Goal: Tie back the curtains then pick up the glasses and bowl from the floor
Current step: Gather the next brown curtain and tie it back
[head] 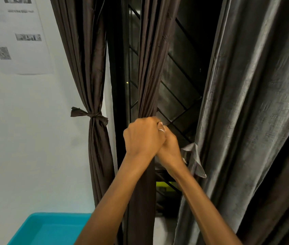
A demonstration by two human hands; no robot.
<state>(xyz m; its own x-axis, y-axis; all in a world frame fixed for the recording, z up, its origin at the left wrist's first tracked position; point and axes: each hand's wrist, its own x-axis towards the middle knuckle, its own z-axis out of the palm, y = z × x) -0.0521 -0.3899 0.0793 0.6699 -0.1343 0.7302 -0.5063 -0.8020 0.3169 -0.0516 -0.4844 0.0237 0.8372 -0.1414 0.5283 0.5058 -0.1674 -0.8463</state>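
Head view.

First voice: Where is the curtain being tied, and who is holding it?

Second voice: A middle brown curtain (149,68) is hanging in front of a dark window grille (181,82). Partway down, the left hand (141,137) is wrapping its curled fingers tightly around the gathered folds. The right hand (169,147) is pressing against it from the right and closing on the same bundle, though its fingertips are hiding behind the left hand. A silver ring (161,130) is showing where the hands meet.

First voice: What is surrounding them?

Second voice: To the left, another brown curtain (94,68) is hanging cinched by a knotted tie (94,114). To the right, a grey curtain (246,103) is draping down, a loose grey flap (193,156) hanging just beside the right wrist. A printed sheet (16,41) is hanging on the white wall, and a teal tub (48,228) is sitting at lower left.
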